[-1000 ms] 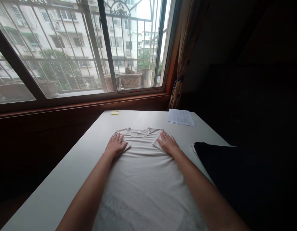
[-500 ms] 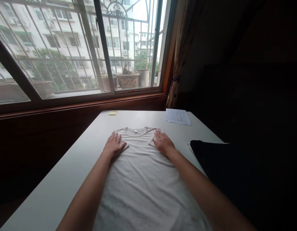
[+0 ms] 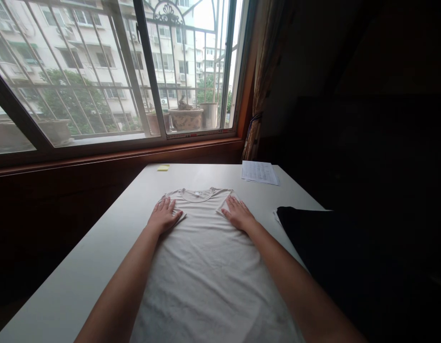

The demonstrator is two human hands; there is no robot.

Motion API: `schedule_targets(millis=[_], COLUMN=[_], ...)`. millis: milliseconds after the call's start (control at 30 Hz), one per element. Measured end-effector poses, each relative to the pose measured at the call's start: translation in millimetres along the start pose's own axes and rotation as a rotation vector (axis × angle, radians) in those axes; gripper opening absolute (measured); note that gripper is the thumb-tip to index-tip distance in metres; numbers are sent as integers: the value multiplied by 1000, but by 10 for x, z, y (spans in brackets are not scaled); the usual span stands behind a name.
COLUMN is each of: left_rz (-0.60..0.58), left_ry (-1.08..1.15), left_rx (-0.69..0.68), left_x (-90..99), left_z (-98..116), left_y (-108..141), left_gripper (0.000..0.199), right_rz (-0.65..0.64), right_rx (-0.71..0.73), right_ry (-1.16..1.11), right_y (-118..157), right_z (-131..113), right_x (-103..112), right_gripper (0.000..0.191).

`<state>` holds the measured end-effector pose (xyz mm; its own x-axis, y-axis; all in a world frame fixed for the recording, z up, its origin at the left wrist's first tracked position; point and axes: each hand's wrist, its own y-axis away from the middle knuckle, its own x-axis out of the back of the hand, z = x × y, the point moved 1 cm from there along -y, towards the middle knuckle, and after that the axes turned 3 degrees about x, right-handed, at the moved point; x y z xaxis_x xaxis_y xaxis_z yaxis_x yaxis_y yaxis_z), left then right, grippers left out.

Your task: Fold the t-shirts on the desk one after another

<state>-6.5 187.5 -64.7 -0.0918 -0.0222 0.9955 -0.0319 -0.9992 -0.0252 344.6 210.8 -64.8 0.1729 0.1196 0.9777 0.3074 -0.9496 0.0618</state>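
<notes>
A white T-shirt point(image 3: 202, 257) lies spread on the white table point(image 3: 87, 252), its round neckline at the far end and its hem toward me, out of the frame. Both short sleeves are folded inward over the front. My left hand point(image 3: 163, 214) rests flat on the folded left sleeve, fingers stretched out. On the other side, my right hand point(image 3: 238, 213) lies flat over the folded right sleeve, fingers also extended. Soft wrinkles cross the shirt's body between my forearms.
A yellow sticky note pad point(image 3: 163, 167) sits at the table's far left, and printed sheets point(image 3: 260, 172) lie at the far right. Dark folded cloth point(image 3: 313, 233) covers the right edge. Beyond the table are a barred window point(image 3: 98, 71) and a tied curtain point(image 3: 254, 128).
The whole view has shifted slightly, so things appear a little further left. My right hand has slid slightly toward me on the sleeve; my left hand stays flat in nearly the same place.
</notes>
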Motion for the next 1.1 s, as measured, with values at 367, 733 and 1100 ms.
schedule_targets(millis=[367, 733, 1100], left_rz=[47, 22, 62], left_ry=[-3, 16, -34], left_rx=[-24, -225, -269], left_x=[68, 105, 66], left_z=[0, 159, -247], left_y=[22, 723, 2103], left_gripper=[82, 63, 67], right_rz=[52, 120, 61], right_rx=[30, 151, 216], right_ry=[16, 55, 64], right_y=[46, 601, 1981], right_z=[-36, -99, -46], right_x=[60, 22, -147], right_gripper=[76, 75, 75])
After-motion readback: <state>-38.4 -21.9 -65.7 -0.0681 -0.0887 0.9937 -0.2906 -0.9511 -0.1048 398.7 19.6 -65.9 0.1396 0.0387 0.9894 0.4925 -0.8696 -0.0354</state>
